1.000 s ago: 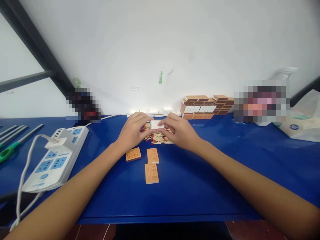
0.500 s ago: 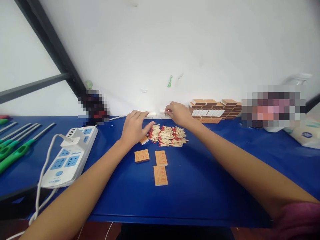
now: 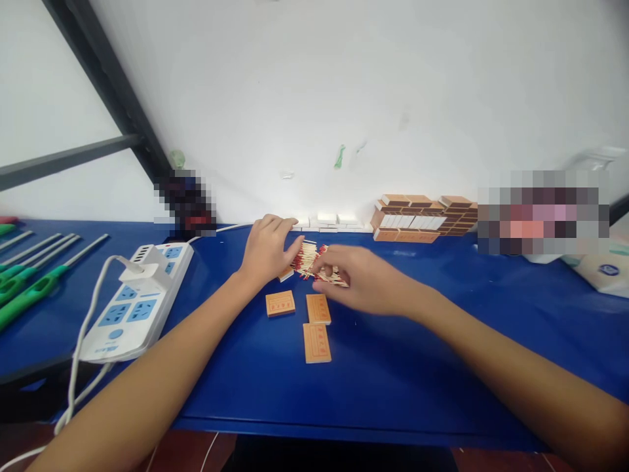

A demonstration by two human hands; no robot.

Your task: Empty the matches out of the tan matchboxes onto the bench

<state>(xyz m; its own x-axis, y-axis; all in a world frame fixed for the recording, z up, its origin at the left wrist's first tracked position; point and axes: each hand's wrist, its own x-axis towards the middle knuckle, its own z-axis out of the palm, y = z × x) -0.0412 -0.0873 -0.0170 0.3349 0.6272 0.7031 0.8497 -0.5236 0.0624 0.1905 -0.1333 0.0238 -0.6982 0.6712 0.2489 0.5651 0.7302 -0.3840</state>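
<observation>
A loose pile of matches with red heads lies on the blue table. My right hand is over the pile's right part, thumb and forefinger apart, hiding many of the matches. At the pile's left, my left hand is open, its thumb spread from the fingers and its fingertips beside the row of white matchbox trays along the wall. An orange matchbox is partly covered by this hand. Nearer me lie three more matchboxes, one on the left and two end to end.
Stacked matchboxes stand against the wall to the right. On the left are a white power strip with a plugged-in charger and cable, and several green-handled lighters. A white packet lies at the far right.
My right hand has come from the white trays by the wall down to the match pile, leaving the trays in full view. My left hand has stayed nearly in place.
</observation>
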